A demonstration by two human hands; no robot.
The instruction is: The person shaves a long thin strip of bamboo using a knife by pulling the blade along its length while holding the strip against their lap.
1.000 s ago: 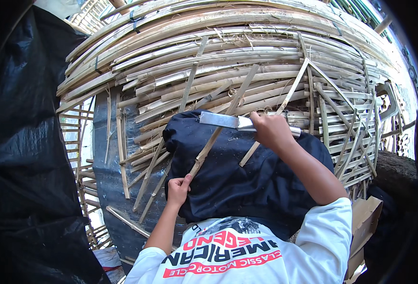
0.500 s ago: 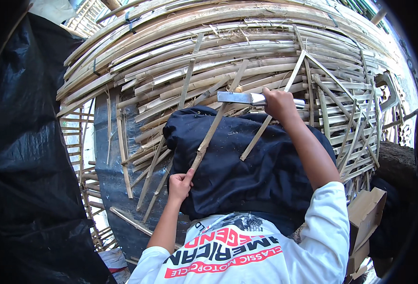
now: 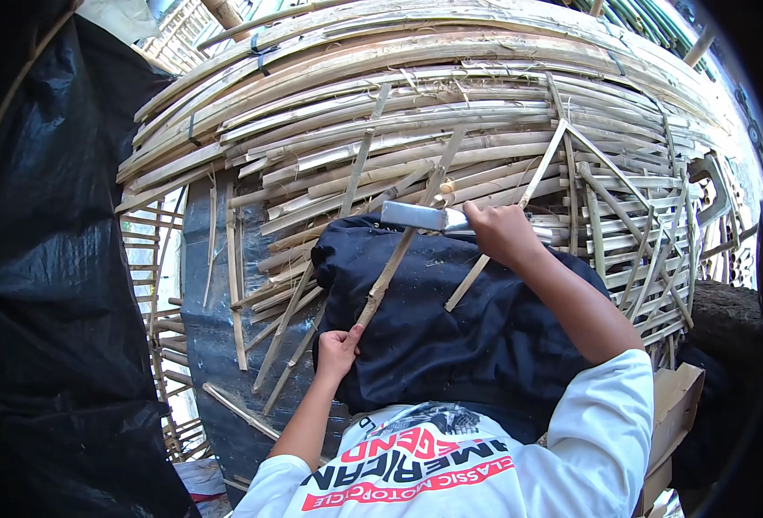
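My right hand (image 3: pixel 504 233) is shut on the handle of a broad flat knife (image 3: pixel 411 216), its blade pointing left and lying across a long thin bamboo strip (image 3: pixel 390 269). My left hand (image 3: pixel 338 352) pinches the near end of that strip. The strip runs up and away over a dark blue cloth (image 3: pixel 450 345) spread across my lap. A second loose strip (image 3: pixel 472 281) lies on the cloth just below my right hand.
A large curved structure of stacked and woven bamboo slats (image 3: pixel 416 104) fills the space ahead. Black plastic sheeting (image 3: pixel 53 302) hangs at the left. A cardboard box (image 3: pixel 679 406) sits by my right elbow. Loose slats (image 3: pixel 278 328) lean at the lower left.
My right hand lifted the knife up along the strip, then brought it back down toward me. My left hand kept its pinch on the strip's near end.
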